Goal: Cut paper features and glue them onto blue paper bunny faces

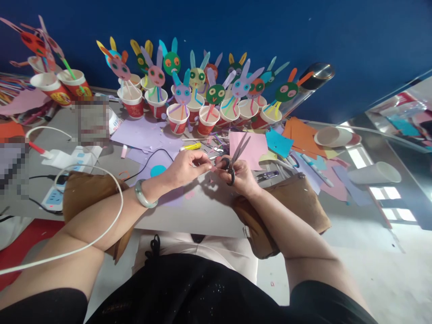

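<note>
The desk [202, 216] runs beneath both hands, and beyond the grip stands a crowd of cups [208, 119] topped with paper rabbits [215, 94]. Judging by their ears and eyes, most of these look finished. Far right of the grip, two spare cups [374, 173] lie on their sides without rabbits, so they seem untouched as yet. Just past the right hand [243, 177] is a pink sheet [259, 145]; left of the left hand [180, 173] is a blue circle [158, 171] on purple paper [140, 135]. The right grip is closed around the scissors [237, 155], blades parted, their long axis running away from the body and slanting rightward. The left fingertips pinch a scrap [213, 168], meeting the right ones; it is probably half-worked. It looks pinkish, but is too small and covered to tell its long axis.
</note>
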`<state>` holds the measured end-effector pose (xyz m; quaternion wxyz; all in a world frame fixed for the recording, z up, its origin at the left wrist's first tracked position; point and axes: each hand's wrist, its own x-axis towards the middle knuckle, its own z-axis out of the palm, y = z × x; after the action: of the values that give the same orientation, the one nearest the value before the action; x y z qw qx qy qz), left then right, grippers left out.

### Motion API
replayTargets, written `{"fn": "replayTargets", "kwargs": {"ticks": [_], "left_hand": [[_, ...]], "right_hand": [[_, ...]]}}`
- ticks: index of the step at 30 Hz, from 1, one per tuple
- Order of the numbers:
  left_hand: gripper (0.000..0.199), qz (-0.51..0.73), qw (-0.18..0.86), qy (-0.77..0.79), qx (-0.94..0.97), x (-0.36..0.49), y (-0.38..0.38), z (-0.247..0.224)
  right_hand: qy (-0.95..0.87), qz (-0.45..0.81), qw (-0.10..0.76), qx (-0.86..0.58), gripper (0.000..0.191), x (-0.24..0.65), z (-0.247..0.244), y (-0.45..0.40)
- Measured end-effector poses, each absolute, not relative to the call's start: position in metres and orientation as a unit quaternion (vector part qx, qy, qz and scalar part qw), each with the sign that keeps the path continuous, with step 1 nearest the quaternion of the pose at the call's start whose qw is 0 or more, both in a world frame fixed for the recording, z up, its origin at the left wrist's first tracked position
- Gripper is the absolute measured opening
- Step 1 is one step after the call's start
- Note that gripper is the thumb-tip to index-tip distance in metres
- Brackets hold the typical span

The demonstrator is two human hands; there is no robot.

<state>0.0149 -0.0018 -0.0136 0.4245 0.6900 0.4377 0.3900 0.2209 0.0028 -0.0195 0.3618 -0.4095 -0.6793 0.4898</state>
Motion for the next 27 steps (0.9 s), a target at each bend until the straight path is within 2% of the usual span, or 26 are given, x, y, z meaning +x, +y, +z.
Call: {"fn": "replayTargets", "kwargs": {"ticks": [6, 15, 24, 27], "left_hand": [[0.010, 0.397, 0.381, 0.415, 0.725, 0.016, -0.005, -0.016], [0.013, 0.444, 0.378, 0.406, 0.703, 0.015, -0.005, -0.013], [0.015, 0.477, 0.408, 0.443, 0.640, 0.012, 0.000, -0.009], [0.012, 0.461, 0.414, 0.434, 0.654, 0.013, -0.001, -0.011]], "right_hand": [[-0.690, 0.485, 0.369, -0.391, 0.026, 0.219, -0.020, 0.002], [-0.690, 0.474, 0.385, -0.387, 0.013, 0.221, -0.023, 0.003], [-0.655, 0.463, 0.416, -0.428, 0.015, 0.224, -0.029, 0.006], [-0.642, 0.475, 0.409, -0.441, 0.022, 0.223, -0.030, 0.006]]}}
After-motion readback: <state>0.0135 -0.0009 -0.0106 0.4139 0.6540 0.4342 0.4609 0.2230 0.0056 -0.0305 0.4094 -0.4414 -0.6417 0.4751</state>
